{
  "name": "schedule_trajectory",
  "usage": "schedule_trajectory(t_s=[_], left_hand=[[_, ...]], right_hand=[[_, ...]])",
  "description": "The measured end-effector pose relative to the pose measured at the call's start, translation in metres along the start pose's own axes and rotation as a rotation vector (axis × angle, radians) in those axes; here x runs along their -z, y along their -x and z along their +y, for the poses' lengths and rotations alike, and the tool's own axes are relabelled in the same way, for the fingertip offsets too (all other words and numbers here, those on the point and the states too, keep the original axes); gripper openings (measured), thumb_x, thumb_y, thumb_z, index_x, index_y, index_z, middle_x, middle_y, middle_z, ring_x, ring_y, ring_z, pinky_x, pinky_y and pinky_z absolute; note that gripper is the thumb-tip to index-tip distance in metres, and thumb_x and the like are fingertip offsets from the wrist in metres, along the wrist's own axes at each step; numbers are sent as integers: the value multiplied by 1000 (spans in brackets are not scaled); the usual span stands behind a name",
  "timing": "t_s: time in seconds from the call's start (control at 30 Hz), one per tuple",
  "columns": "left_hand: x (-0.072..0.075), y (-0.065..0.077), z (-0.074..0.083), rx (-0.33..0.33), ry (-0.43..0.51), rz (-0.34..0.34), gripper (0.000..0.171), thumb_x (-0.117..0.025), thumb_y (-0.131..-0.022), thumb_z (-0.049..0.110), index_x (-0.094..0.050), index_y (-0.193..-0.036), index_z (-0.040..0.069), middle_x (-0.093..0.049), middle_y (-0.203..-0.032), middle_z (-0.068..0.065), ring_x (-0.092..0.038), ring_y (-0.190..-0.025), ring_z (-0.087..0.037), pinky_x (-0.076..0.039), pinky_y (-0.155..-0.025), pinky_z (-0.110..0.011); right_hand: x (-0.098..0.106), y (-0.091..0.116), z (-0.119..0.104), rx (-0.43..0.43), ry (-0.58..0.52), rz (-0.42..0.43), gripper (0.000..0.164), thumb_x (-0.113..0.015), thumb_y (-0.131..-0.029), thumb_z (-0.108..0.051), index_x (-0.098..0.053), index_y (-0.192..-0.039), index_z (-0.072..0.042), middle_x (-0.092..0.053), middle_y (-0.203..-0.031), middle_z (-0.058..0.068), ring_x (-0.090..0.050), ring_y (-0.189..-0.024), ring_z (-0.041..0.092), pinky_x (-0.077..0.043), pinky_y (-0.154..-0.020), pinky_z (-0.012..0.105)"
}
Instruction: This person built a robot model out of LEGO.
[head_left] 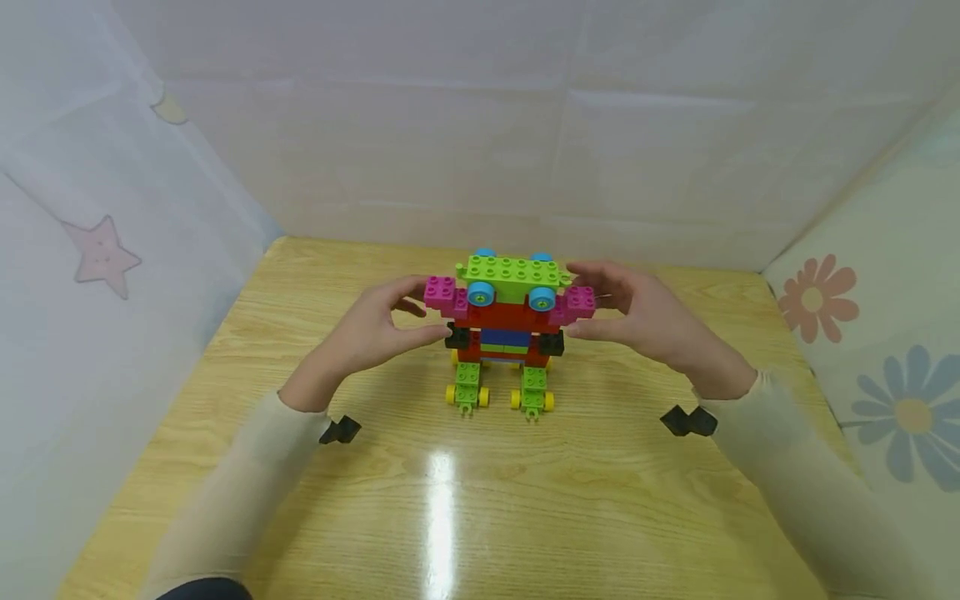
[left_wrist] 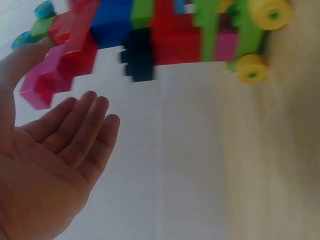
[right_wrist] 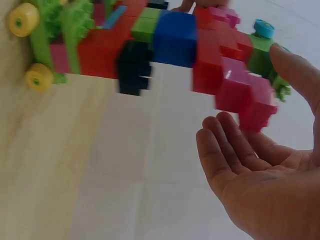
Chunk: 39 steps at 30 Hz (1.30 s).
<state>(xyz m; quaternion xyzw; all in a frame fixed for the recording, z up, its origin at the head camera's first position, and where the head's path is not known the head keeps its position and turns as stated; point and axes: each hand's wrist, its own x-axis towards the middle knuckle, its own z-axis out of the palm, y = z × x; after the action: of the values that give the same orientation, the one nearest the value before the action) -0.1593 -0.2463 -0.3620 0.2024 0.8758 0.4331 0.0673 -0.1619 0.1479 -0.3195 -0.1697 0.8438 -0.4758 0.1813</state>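
Observation:
A robot-like figure of toy building bricks (head_left: 504, 315) stands upright on the wooden table. Its top is a lime green wheeled base (head_left: 513, 271) with blue wheels; magenta bricks (head_left: 439, 292) stick out as arms, and black bricks (head_left: 551, 342) sit lower at the sides. Green feet (head_left: 467, 385) with yellow wheels rest on the table. My left hand (head_left: 378, 329) is spread beside the figure's left side, fingers behind the magenta arm and thumb in front. On the other side my right hand (head_left: 645, 315) mirrors it. Both wrist views show relaxed fingers and bare palms.
The wooden table (head_left: 600, 492) runs back to a pale cloth wall (head_left: 480, 158). Cloth also hangs at the left and right sides, printed with a pink star (head_left: 107, 257) and large flowers (head_left: 912, 414). A light streak reflects off the tabletop.

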Motion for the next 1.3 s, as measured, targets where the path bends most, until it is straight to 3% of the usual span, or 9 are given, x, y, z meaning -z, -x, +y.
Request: schedule_trajectory(t_s=[0.17,0.33,0.57,0.7,0.93,1.13,1.3], left_hand=[[-16,9,-25,65,33,-7,50,-84,-102,31,-68,-144,10,-76,-134,-18,-74,-121,-38,-59,-112,-64],[-28,13,-37,78,49,4,43,-82,-104,29,-73,-141,8,-77,-137,-18,-76,-118,-32,-60,-109,-63],[-34,11,-39,57,41,22,34,-83,-104,28,-79,-134,12,-81,-133,-6,-77,-114,-28,-63,-104,-56],[-34,9,-38,53,28,26,32,-83,-104,26,-80,-132,11,-82,-132,-8,-78,-113,-28,-63,-103,-56],[-31,-11,-44,18,-3,32,31,-80,-105,20,-80,-133,8,-83,-130,-10,-78,-113,-29,-66,-102,-55],[-24,-35,-51,50,3,13,33,-79,-106,23,-79,-136,7,-81,-135,-12,-76,-118,-30,-64,-105,-53],[-21,-51,-57,73,-7,10,36,-77,-108,28,-78,-138,8,-79,-139,-13,-74,-122,-30,-62,-109,-52]], right_hand=[[-17,-2,38,-30,-65,8,72,-86,-101,-22,-53,-164,-11,-63,-159,12,-65,-143,39,-58,-119,55],[-40,-7,68,-65,-136,-10,57,-82,-104,-19,-62,-155,-4,-67,-153,21,-68,-138,41,-62,-114,47],[-55,-7,78,-89,-195,53,44,-82,-105,-19,-71,-144,-3,-74,-145,18,-73,-131,35,-65,-106,37],[-56,-10,79,-92,-185,68,41,-82,-104,-19,-73,-141,-3,-76,-142,18,-75,-128,32,-66,-104,33],[-49,-23,78,-126,-151,84,39,-80,-106,-23,-73,-140,-5,-77,-142,16,-75,-129,32,-63,-112,46],[-39,-42,81,-183,-189,98,45,-79,-107,-29,-70,-146,-10,-72,-149,13,-68,-137,34,-51,-125,58],[-34,-56,84,-186,-245,114,50,-77,-109,-28,-65,-154,-10,-69,-153,13,-64,-142,35,-43,-132,59]])
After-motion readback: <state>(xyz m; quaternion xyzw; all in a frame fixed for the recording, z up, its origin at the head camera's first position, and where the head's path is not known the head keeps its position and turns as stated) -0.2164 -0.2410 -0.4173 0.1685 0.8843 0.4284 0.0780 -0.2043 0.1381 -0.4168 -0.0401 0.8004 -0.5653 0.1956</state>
